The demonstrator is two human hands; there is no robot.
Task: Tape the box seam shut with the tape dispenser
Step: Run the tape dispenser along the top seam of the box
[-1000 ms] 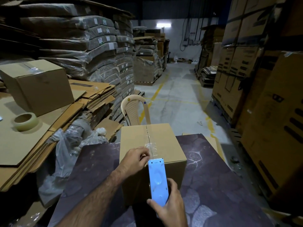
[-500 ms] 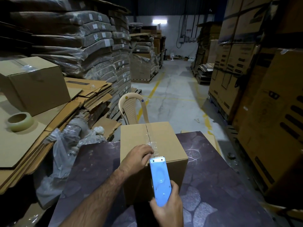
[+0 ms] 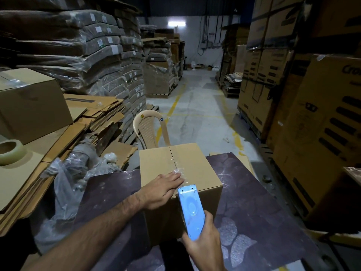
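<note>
On box, left hand flat

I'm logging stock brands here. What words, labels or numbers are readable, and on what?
"Cro", cut off by the frame edge: large carton on the right.
White labels on the wrapped bundles: too small to read.
Stickers on the plastic chair: too small to read.
Print on the stacked cartons: blurred.

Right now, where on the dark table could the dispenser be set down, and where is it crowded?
Free: the table right of the box, to its right edge; a strip between box and crumpled plastic. Crowded: the box's near edge, where left hand and tape dispenser meet.
</note>
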